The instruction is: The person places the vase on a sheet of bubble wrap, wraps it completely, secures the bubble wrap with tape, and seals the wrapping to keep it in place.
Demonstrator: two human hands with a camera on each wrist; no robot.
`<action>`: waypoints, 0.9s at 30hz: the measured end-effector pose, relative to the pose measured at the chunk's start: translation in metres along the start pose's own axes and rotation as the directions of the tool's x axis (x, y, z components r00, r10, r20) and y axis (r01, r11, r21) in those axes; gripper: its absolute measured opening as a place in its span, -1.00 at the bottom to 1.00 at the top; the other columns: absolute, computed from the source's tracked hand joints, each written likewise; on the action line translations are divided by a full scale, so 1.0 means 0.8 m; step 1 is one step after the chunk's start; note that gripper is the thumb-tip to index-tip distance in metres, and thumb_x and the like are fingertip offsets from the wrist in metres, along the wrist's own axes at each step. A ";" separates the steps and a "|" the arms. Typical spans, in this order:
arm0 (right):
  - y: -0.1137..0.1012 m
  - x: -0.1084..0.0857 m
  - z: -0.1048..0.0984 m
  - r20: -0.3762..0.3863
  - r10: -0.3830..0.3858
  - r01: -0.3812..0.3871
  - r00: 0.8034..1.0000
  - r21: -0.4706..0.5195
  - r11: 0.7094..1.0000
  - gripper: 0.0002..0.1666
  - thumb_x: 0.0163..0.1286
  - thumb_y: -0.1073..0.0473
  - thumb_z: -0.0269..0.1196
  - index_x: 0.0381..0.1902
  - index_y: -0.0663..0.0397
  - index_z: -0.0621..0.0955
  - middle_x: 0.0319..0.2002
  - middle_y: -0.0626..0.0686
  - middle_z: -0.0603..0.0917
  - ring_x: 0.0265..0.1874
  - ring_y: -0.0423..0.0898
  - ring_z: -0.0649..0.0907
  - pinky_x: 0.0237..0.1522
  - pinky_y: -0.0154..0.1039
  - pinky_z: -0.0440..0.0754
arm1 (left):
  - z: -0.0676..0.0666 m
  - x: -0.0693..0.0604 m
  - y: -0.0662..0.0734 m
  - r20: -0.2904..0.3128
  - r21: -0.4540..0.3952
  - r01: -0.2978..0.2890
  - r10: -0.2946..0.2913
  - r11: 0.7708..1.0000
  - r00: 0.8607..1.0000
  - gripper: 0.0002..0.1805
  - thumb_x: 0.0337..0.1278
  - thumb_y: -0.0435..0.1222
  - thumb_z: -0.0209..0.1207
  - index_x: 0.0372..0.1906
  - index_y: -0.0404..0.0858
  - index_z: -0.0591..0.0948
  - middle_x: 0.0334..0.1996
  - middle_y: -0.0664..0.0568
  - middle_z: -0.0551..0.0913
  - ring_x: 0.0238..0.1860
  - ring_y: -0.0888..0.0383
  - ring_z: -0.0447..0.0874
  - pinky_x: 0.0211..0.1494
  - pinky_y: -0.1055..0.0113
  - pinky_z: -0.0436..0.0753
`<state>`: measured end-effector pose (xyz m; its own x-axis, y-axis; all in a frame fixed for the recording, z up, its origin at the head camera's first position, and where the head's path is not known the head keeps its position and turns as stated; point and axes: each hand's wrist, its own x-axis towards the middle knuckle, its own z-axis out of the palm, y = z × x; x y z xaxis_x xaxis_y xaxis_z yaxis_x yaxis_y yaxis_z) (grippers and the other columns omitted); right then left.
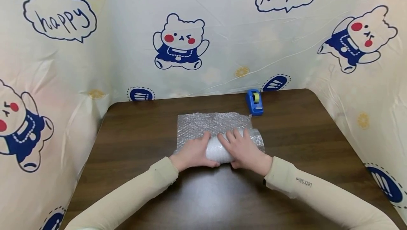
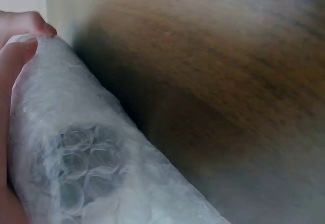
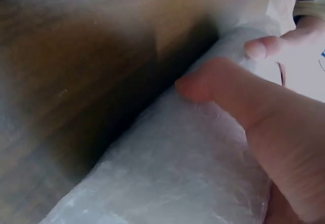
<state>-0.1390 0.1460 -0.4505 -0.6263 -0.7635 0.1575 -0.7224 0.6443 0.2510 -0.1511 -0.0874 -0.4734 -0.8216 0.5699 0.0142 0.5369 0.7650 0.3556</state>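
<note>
Together, left hand point(image 1: 192, 153) and right hand point(image 1: 247, 152) in curled grip around a bubble-wrap roll point(image 1: 217, 151).

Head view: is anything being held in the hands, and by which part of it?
Yes, the bubble-wrap roll: the left hand grips its left part, the right hand its right part, with a stretch between them uncovered.

The bubble-wrap roll point(image 1: 218, 152) is cut off by both wrist views' lower edges.
</note>
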 end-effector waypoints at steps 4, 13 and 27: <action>0.007 0.006 0.002 0.038 -0.006 0.004 0.999 0.066 0.998 0.28 -0.23 -0.32 0.65 0.40 0.09 0.41 0.05 0.22 0.59 0.01 0.26 0.60 -0.09 0.35 0.61 | -0.003 0.002 -0.004 -0.003 -0.027 -0.023 0.023 0.999 1.000 -0.04 -0.15 0.34 0.45 0.18 -0.23 0.42 -0.15 0.00 0.56 -0.23 0.13 0.53 -0.21 0.26 0.59; 0.020 0.019 -0.003 0.107 -0.037 0.019 0.994 0.157 0.987 0.25 -0.20 -0.32 0.64 0.39 0.09 0.43 0.05 0.21 0.60 -0.01 0.25 0.61 -0.08 0.33 0.60 | -0.005 0.002 -0.003 -0.065 0.097 -0.019 0.025 0.995 0.998 -0.05 -0.13 0.40 0.41 0.14 -0.27 0.52 -0.17 -0.05 0.61 -0.21 0.04 0.59 -0.18 0.17 0.64; 0.031 0.029 -0.007 0.155 -0.036 0.001 0.987 0.218 0.976 0.17 -0.16 -0.28 0.64 0.35 0.09 0.45 0.06 0.22 0.61 0.02 0.27 0.62 -0.05 0.42 0.59 | -0.001 -0.002 -0.001 -0.067 0.123 -0.031 0.040 0.992 0.997 0.05 -0.25 0.34 0.52 0.22 -0.30 0.43 -0.15 -0.13 0.62 -0.23 -0.04 0.70 -0.22 0.09 0.72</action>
<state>-0.1701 0.1441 -0.4356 -0.6380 -0.7701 -0.0019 -0.7696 0.6375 0.0368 -0.1503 -0.0893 -0.4731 -0.8105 0.5787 0.0907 0.5820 0.7779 0.2369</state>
